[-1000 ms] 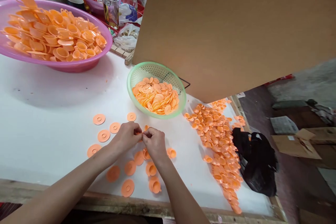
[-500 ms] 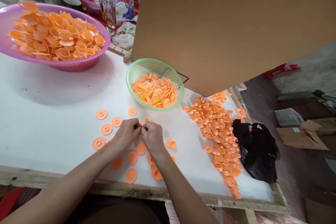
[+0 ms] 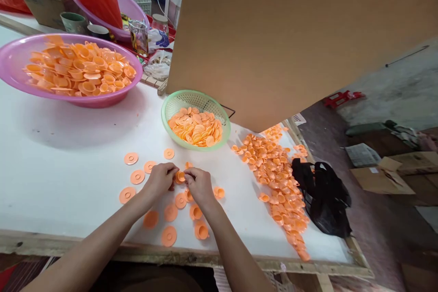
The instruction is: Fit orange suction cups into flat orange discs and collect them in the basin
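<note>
My left hand (image 3: 160,179) and my right hand (image 3: 200,185) meet over the white table (image 3: 61,164), both pinching one small orange plastic cup piece (image 3: 180,176) between their fingertips. Flat orange discs (image 3: 137,176) lie scattered to the left of and below my hands. A few orange cup-shaped pieces (image 3: 201,231) lie near my right wrist. Just beyond my hands stands a green mesh basket (image 3: 178,100) holding several orange discs.
A big pink basin (image 3: 17,61) heaped with orange parts sits at the back left. A long pile of orange parts (image 3: 280,182) runs along the right side, beside a black plastic bag (image 3: 323,196). A large cardboard sheet (image 3: 290,32) hangs overhead. Cups and jars stand behind.
My hands stay together at the same spot; the orange piece between the fingertips now shows more plainly. The camera has tilted, shifting the whole scene slightly down and left.
</note>
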`<move>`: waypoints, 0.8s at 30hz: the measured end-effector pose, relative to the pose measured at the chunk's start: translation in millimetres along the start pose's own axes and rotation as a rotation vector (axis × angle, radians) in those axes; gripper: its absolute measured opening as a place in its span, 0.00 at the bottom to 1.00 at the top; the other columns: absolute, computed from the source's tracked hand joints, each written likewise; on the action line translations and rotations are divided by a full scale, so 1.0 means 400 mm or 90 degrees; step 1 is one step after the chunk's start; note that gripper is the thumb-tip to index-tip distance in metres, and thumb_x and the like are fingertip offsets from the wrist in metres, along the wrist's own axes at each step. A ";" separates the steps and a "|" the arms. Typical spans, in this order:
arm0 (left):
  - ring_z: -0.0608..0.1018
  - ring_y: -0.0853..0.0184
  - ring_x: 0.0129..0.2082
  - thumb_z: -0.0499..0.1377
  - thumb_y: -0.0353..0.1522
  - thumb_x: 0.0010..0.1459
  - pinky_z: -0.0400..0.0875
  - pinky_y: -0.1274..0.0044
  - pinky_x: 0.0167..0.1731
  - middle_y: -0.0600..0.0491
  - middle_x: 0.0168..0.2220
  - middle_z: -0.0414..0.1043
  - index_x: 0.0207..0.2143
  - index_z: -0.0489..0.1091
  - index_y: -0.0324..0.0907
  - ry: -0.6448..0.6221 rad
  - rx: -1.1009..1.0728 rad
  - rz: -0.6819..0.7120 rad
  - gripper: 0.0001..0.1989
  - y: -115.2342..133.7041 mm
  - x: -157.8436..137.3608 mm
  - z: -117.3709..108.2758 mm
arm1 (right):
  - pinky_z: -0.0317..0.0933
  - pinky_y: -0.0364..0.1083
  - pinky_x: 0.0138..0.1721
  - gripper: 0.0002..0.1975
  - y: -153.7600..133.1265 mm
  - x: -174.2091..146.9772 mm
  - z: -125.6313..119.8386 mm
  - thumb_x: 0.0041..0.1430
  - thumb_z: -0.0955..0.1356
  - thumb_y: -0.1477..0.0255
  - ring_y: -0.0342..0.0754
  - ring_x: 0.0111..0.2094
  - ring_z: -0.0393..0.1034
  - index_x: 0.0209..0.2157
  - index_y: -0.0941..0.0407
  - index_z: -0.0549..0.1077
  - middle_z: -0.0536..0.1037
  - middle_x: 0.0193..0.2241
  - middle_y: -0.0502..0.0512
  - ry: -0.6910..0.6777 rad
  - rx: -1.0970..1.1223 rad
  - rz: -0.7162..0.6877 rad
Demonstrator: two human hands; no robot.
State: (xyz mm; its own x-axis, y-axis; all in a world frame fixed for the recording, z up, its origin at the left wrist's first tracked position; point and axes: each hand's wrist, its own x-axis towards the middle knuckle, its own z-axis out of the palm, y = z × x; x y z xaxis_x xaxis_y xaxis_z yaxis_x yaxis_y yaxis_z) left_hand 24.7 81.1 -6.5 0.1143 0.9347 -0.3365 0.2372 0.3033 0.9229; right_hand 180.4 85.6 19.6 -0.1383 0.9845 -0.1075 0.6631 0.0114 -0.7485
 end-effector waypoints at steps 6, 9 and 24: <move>0.74 0.70 0.18 0.55 0.33 0.51 0.67 0.79 0.20 0.55 0.22 0.72 0.29 0.70 0.41 -0.013 0.004 -0.036 0.06 0.016 -0.002 -0.018 | 0.65 0.43 0.34 0.09 0.006 0.003 0.013 0.51 0.65 0.76 0.47 0.31 0.73 0.30 0.54 0.78 0.79 0.28 0.52 -0.010 0.030 0.025; 0.72 0.71 0.18 0.54 0.30 0.49 0.63 0.80 0.20 0.56 0.21 0.71 0.22 0.67 0.40 -0.004 0.027 -0.043 0.05 0.018 -0.001 -0.001 | 0.64 0.43 0.33 0.07 0.000 0.004 0.027 0.50 0.65 0.76 0.46 0.30 0.72 0.26 0.54 0.76 0.77 0.26 0.51 -0.003 0.040 0.051; 0.71 0.60 0.41 0.57 0.30 0.54 0.61 0.74 0.32 0.47 0.39 0.69 0.36 0.73 0.40 0.161 0.376 0.127 0.07 0.025 0.074 -0.080 | 0.67 0.47 0.38 0.06 -0.008 0.100 -0.016 0.52 0.67 0.72 0.48 0.31 0.73 0.30 0.56 0.76 0.78 0.30 0.55 0.088 -0.064 0.108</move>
State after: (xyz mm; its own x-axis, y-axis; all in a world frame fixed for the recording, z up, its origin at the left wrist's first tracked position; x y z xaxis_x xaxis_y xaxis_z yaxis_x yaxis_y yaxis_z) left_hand -0.6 117.6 -1.4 -0.0021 0.9987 -0.0503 0.7308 0.0359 0.6816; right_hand 177.7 126.0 21.9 0.0796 0.9883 -0.1304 0.7390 -0.1463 -0.6576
